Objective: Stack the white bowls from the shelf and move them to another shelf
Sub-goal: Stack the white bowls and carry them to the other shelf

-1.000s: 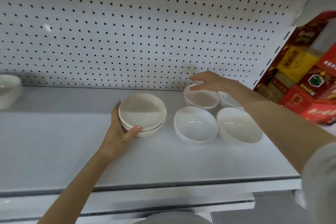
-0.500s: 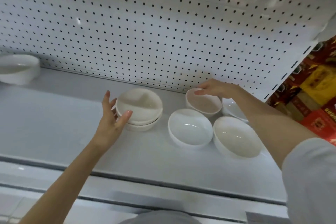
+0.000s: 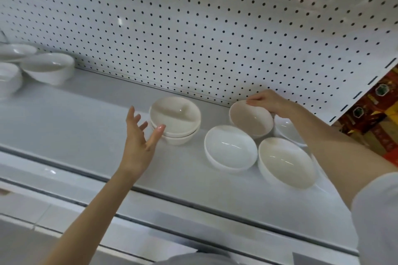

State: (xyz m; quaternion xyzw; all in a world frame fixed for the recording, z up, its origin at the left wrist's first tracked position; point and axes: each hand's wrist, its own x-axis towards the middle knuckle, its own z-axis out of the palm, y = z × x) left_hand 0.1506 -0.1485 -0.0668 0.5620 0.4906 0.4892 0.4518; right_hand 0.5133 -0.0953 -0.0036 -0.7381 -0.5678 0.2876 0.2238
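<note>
The left hand (image 3: 137, 137) has let go of the stack of two bowls (image 3: 175, 120) that it clasped a second ago. Its fingers are now spread and straight, the thumb tip just beside the stack's rim, holding nothing. The stack stands near the back edge of the shelf (image 3: 64, 118), roughly midway along it. Toward the right end, the right hand (image 3: 270, 102) grips the far rim of a single bowl (image 3: 251, 118). That bowl sat flat by the pegboard panel (image 3: 193, 28) before and is now tipped up, its hollow facing the front edge; whether its foot has quite left the shelf cannot be told. Three loose bowls stay put around it: the middle bowl (image 3: 230, 148), the front-right bowl (image 3: 285, 161) and the back-right bowl (image 3: 288, 131), the last half hidden by the forearm. The third bowl is probably heading for the stack, with the freed left hand waiting to steady it. Stacking looks under halfway, and the carry to another shelf has not begun.
</note>
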